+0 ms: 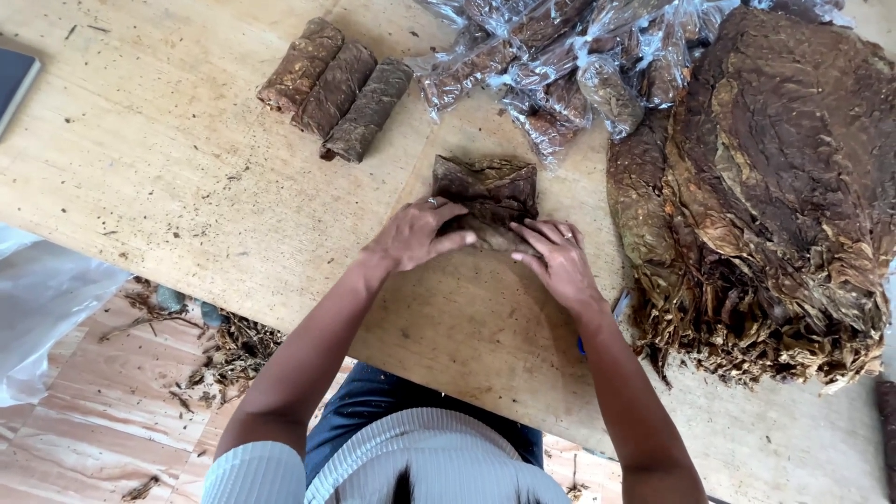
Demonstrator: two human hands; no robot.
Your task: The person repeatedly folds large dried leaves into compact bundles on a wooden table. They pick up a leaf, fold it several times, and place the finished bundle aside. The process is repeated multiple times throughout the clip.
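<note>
Both hands work on one leaf bundle (487, 191), which lies on the desk (149, 159) near its centre, just beyond the fingertips at 12 o'clock from the person. The left hand (415, 235) lies flat, fingers spread a little, pressing the near-left edge of the bundle; there is a ring on one finger. The right hand (558, 257) is also flat w/ fingers together, touching the near-right edge. Neither hand closes around anything; they push down and fold.

Around it: three rolls (336, 89) lie side by side at 10 o'clock, well apart from the bundle. A heap of bagged rolls (560, 65) in clear plastic is at 1 o'clock, near the bundle but not touching, as far as I can tell. A big leaf stack (775, 187) fills the 3 o'clock side, close to the right forearm. Scraps (233, 350) are on the floor below the desk edge at 8 o'clock.

To do this fold well, I think the leaf is dry and wrinkled, so it could crack: press w/ the flat fingers, not the nails, keep both sides even, and roll tight from the near edge so the bundle gets approx. the same shape as the three rolls.
</note>
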